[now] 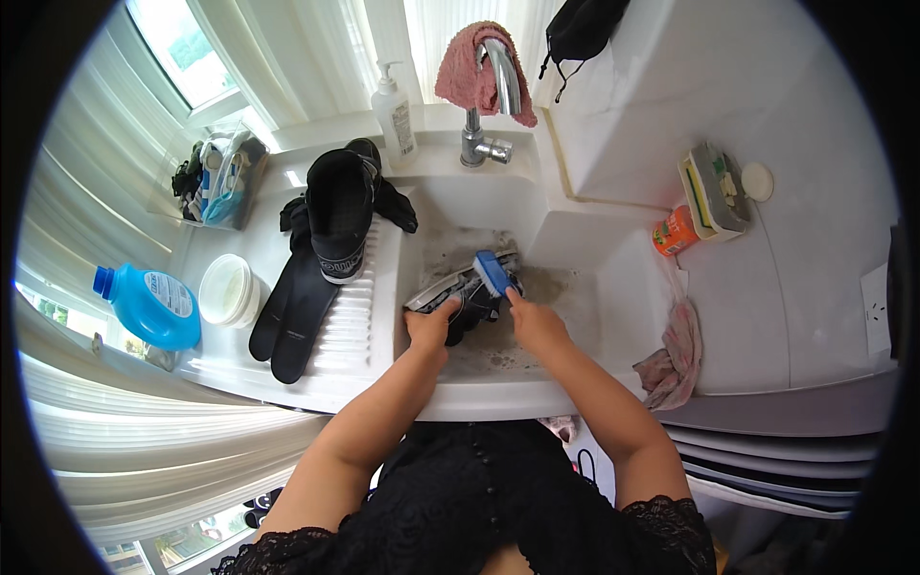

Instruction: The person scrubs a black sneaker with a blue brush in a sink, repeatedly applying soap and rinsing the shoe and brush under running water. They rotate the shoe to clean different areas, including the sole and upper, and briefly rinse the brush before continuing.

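Note:
Inside the white sink basin (565, 331), a black shoe with a pale sole (470, 305) is held low over murky, sudsy water. My left hand (431, 324) grips one end of this shoe, its fingers partly hidden behind it. A blue scrubbing brush with white bristles (493, 273) is in my right hand (539, 324), and its head lies against the shoe. On the ribbed washboard to the left stands another black shoe (339, 216). Two black insoles (299, 321) lie beside that shoe.
A blue detergent bottle (158, 307), a white tub (230, 290) and a clear box (225, 177) stand at the left. A pump bottle (393, 115) and a faucet (473, 144) draped with a pink cloth (470, 72) are behind. A wet rag (674, 359) hangs at the right.

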Tool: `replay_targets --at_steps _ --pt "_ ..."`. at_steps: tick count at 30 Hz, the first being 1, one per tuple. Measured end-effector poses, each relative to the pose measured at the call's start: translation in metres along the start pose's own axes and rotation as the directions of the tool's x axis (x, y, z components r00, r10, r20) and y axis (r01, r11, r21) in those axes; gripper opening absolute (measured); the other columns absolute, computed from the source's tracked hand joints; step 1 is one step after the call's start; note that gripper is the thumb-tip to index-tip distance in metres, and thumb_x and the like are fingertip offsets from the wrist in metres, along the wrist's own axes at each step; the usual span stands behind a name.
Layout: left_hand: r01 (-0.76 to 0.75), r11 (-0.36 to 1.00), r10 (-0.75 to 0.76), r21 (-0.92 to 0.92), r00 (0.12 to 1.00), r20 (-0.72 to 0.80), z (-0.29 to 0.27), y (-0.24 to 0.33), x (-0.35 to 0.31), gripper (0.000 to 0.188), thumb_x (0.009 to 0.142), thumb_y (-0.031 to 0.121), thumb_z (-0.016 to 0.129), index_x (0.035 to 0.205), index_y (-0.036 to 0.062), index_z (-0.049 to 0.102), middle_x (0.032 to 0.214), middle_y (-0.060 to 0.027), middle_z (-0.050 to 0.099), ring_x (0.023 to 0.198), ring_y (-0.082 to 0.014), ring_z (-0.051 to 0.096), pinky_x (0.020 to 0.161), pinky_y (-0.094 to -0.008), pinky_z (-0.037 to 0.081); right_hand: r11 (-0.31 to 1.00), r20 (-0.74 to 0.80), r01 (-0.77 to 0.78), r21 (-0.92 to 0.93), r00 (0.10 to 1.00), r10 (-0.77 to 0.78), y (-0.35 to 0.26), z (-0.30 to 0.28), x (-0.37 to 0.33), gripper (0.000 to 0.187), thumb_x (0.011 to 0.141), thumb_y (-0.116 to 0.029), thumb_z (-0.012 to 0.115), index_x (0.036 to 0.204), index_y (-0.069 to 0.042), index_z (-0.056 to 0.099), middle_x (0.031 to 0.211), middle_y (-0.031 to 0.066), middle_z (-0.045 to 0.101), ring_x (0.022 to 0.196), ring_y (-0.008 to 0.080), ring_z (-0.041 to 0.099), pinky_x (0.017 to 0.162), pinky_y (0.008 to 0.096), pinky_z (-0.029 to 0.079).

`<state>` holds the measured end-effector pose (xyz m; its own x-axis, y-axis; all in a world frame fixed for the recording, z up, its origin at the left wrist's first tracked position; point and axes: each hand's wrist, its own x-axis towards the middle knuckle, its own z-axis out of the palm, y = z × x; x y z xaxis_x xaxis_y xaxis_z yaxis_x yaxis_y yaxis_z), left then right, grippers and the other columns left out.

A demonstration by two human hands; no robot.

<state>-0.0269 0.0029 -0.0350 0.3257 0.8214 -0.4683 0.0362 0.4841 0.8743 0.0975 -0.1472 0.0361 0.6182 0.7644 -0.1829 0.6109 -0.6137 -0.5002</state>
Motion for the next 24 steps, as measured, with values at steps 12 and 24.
replay_targets --at_steps 12,24 --pt "0.04 0.998 -0.04 0.054 0.999 0.003 -0.001 0.007 0.001 0.078 0.067 0.007 0.08 0.128 -0.0035 0.032 0.12 -0.0167 0.052 0.106 -0.0247 0.056 0.09 -0.0314 0.046 0.962 0.13 0.273 -0.01 0.954 -0.27 -0.03 -0.011 -0.026 0.043 0.094 -0.024 0.047 0.137 -0.018 0.046 0.077 0.0209 0.065 0.074 0.04 0.064 0.065 0.0509 0.05" --pt "0.032 0.999 -0.033 0.003 0.998 0.051 -0.001 0.006 0.002 0.076 0.068 0.01 0.081 0.126 -0.0043 0.035 0.117 -0.0174 0.054 0.102 -0.0248 0.059 0.086 -0.0328 0.049 0.986 0.044 0.159 0.058 0.986 -0.162 -0.002 0.005 -0.004 0.043 0.094 -0.025 0.049 0.136 -0.027 0.047 0.08 0.0188 0.065 0.074 0.0392 0.062 0.067 0.0482 0.049"
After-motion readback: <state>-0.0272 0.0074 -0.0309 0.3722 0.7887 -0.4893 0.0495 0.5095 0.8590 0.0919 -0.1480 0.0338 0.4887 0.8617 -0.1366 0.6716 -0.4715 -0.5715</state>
